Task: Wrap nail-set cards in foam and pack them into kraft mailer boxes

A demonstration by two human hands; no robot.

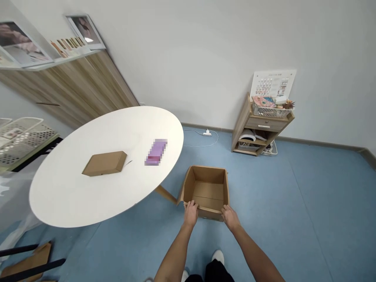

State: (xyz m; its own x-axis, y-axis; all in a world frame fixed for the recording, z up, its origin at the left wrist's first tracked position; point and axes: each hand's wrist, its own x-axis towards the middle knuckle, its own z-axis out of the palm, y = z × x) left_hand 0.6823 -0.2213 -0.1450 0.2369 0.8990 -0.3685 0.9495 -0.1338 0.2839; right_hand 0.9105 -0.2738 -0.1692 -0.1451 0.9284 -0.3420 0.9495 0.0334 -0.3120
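An open cardboard box [208, 189] is in front of me, low beside the table, with nothing visible inside it. My left hand [191, 213] is closed over the near left corner of its rim. At the near right corner, my right hand [230, 217] grips the same rim. The near flap looks folded down on the outside, and another flap hangs at the left side. Whether the box's underside touches the floor is hidden from this angle.
Left of the box stands a white oval table [67, 199], bearing a flat closed carton [105, 163] and a blurred purple item [156, 152]. A small wooden cabinet [243, 117] stands by the wall. A white cable [202, 145] with a plug lies on the blue floor [288, 219].
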